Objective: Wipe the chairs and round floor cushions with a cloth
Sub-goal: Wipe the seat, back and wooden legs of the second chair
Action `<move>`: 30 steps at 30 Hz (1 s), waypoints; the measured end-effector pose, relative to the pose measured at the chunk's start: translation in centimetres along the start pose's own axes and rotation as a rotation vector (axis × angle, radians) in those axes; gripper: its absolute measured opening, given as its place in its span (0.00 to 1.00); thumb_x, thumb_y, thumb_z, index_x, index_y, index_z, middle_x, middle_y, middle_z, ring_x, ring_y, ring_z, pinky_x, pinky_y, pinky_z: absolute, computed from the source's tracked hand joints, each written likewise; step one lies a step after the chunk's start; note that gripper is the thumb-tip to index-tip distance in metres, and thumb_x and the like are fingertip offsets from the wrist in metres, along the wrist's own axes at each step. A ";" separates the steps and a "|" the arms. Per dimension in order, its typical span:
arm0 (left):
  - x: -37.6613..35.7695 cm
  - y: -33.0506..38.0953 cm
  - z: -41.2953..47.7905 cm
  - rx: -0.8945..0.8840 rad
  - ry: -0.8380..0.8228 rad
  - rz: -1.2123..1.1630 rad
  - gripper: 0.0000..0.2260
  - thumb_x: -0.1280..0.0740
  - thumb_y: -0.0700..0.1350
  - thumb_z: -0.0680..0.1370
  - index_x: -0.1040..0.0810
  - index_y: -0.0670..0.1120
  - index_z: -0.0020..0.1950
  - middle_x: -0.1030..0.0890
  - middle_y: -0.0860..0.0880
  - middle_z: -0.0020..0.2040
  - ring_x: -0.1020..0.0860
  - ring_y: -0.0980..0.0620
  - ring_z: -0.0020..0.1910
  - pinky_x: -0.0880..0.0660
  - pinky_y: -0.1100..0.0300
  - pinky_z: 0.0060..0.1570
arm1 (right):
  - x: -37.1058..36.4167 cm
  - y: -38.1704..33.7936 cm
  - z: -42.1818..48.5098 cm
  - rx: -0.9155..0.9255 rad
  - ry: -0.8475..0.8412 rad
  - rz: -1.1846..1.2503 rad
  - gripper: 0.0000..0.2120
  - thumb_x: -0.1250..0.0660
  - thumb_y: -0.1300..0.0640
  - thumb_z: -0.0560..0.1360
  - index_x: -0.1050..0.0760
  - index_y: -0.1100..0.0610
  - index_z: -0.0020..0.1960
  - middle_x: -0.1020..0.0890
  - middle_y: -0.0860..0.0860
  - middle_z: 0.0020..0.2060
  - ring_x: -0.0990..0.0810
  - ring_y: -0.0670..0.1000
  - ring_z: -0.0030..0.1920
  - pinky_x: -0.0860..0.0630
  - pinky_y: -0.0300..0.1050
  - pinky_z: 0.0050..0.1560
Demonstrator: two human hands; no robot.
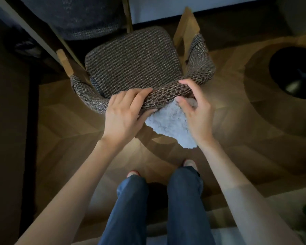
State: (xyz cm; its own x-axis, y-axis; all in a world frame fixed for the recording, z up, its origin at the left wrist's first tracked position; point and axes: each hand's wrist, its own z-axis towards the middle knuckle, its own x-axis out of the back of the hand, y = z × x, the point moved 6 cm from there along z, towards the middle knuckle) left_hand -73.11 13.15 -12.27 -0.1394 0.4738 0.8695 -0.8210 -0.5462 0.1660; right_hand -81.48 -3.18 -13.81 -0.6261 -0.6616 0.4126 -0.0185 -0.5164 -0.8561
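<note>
A chair (134, 61) with a woven brown-grey seat and a curved padded backrest stands right in front of me, seen from above and behind. My left hand (125, 112) grips the top of the backrest, fingers curled over it. My right hand (194, 108) holds a fluffy light-blue cloth (168, 124) against the outer face of the backrest, fingers curled over the top edge. The cloth hangs down below both hands.
A second chair with a dark cushion (78, 16) stands beyond, partly under a table edge (24, 27). A round dark bin (293, 71) sits on the wooden floor at the right. My legs and feet (189, 163) are just behind the chair.
</note>
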 end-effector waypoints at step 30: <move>6.7 5.7 -17.2 0.296 -0.028 -0.607 0.07 0.36 0.37 0.78 0.25 0.49 0.49 0.22 0.58 0.40 0.25 0.67 0.39 0.30 0.73 0.39 | 0.1 -2.5 -19.3 0.038 -0.523 -0.081 0.14 0.33 0.51 0.77 0.24 0.62 0.40 0.28 0.49 0.38 0.30 0.39 0.38 0.34 0.39 0.44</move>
State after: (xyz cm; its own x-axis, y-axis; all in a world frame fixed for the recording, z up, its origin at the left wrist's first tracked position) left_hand -88.22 25.08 -13.47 0.3165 0.7402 0.5933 -0.5627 -0.3570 0.7456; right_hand -96.58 8.51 -17.64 -0.1508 -0.7965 0.5856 -0.0165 -0.5903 -0.8071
